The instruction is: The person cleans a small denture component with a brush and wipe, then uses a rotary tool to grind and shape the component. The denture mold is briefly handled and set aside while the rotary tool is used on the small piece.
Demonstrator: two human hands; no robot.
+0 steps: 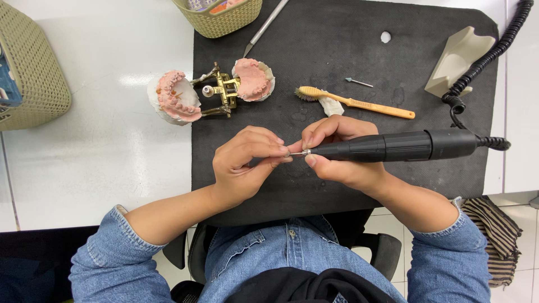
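Observation:
My right hand (342, 154) grips a black rotary handpiece (404, 146) held level over the black mat (337, 62), its tip pointing left. A thin metal bur (296, 152) sticks out of that tip. My left hand (244, 165) pinches the bur between thumb and fingertips. A coiled black cord (488, 53) runs from the handpiece's rear to the upper right. Both hands meet above the mat's near middle.
A brass articulator (222, 92) opened out with two pink-and-white denture casts lies at the mat's left edge. An orange toothbrush (359, 102), a loose bur (358, 83), a metal hand tool (266, 25), a cream handpiece stand (457, 59) and two woven baskets (31, 67) surround them.

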